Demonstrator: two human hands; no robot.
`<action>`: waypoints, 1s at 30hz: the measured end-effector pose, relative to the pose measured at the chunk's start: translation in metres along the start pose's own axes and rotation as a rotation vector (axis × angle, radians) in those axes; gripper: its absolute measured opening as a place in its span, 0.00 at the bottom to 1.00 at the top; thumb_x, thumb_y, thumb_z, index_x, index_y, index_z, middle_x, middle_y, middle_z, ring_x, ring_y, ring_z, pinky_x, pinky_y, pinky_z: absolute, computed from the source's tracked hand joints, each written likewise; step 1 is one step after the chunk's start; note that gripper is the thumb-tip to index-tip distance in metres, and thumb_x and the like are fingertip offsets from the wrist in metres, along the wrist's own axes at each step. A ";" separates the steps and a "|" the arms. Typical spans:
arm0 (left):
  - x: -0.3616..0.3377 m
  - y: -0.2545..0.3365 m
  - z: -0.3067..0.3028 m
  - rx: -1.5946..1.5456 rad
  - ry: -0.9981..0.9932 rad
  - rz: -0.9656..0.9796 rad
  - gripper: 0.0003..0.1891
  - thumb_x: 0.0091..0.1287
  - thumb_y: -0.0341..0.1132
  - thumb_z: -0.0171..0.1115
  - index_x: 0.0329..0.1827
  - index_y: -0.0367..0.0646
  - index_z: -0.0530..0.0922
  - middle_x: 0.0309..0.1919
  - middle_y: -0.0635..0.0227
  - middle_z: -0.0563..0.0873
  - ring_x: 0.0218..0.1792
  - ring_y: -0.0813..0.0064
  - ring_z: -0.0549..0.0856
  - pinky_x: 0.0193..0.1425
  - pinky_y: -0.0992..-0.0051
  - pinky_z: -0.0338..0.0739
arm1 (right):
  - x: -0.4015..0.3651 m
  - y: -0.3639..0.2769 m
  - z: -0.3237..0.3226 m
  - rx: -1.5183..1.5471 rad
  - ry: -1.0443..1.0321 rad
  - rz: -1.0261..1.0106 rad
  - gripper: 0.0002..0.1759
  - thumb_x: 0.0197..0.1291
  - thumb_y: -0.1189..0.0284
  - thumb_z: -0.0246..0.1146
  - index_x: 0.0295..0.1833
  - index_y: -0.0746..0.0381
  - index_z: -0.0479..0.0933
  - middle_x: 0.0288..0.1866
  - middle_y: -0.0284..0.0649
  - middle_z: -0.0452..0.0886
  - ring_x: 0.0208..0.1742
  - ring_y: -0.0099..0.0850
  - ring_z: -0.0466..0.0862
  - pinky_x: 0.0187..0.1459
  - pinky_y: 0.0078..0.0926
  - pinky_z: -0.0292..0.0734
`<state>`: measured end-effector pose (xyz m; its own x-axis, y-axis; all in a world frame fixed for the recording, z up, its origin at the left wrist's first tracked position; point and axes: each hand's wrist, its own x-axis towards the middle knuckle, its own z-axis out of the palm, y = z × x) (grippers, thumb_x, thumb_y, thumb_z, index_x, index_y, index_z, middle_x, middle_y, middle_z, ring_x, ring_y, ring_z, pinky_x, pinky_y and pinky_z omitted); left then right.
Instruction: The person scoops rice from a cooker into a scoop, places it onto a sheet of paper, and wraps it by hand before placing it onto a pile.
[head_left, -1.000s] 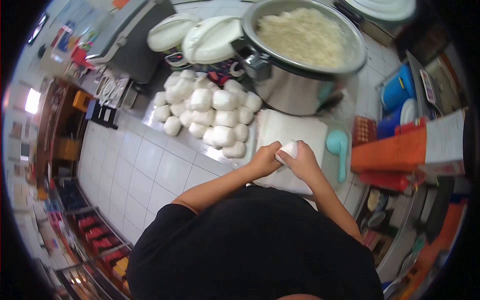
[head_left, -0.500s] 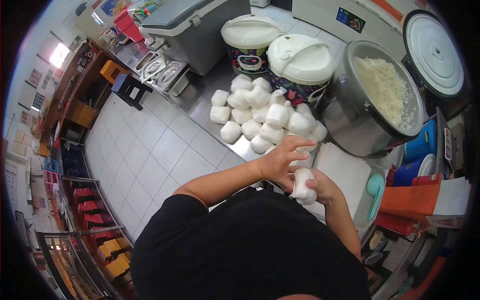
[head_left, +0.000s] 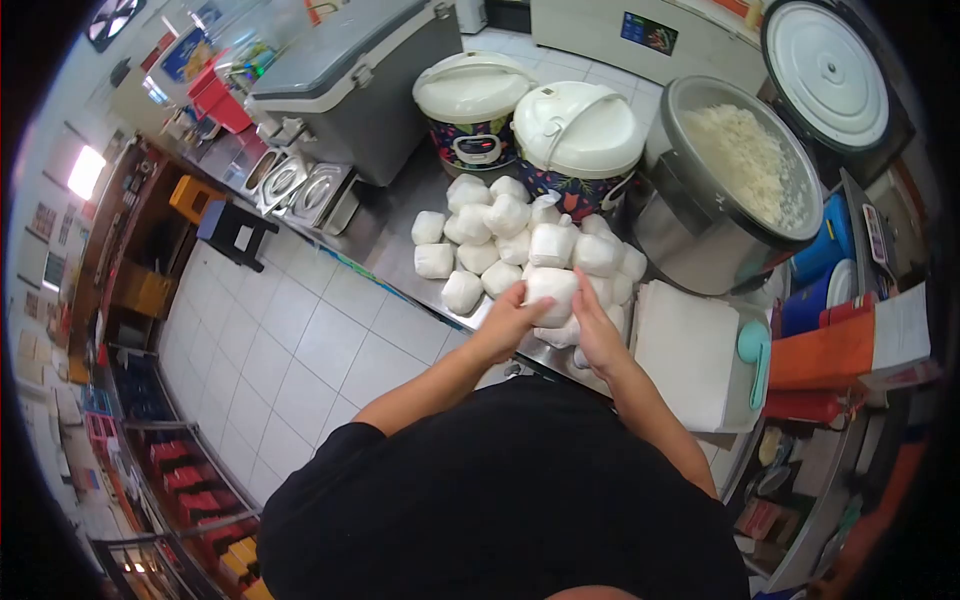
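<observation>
Steel counter point(head_left: 395, 238) over a tiled floor point(head_left: 300, 340), as my head camera shows it. At the near edge of the counter I grip one white packet point(head_left: 552, 285) between both hands. My left hand point(head_left: 507, 320) has its fingers curled onto the packet's left side. My right hand point(head_left: 598, 335) presses its fingers, held straight, along the right side. The packet sits at the near edge of a pile point(head_left: 478, 255) of like packets; whether it rests on the pile or is held just above it, I cannot tell. Behind the pile, toward the far edge, stand two lidded cookers point(head_left: 578, 130). To their right is an open pot point(head_left: 690, 232) of cooked rice point(head_left: 745, 160), with its lid point(head_left: 828, 75) beyond. Just right of my hands lies a stack of white sheets point(head_left: 685, 350), with a teal scoop point(head_left: 752, 345) at its right edge. A grey cooler point(head_left: 350, 70) occupies the far left corner.
</observation>
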<state>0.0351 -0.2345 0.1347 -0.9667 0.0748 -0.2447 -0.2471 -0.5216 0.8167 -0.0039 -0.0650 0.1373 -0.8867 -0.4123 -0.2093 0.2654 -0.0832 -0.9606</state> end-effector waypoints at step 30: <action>0.117 0.100 0.036 1.020 0.273 0.660 0.31 0.68 0.56 0.53 0.65 0.42 0.69 0.71 0.58 0.64 0.67 0.64 0.68 0.63 0.65 0.66 | 0.072 -0.290 -0.328 -1.592 0.296 -0.658 0.21 0.61 0.75 0.56 0.59 0.70 0.70 0.49 0.59 0.79 0.49 0.49 0.81 0.48 0.38 0.77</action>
<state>-0.1054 -0.2472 0.2068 -0.9105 -0.1933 0.3656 0.2231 0.5147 0.8279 -0.2693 0.2273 0.3404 -0.7659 -0.4986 0.4060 -0.5734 0.8153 -0.0803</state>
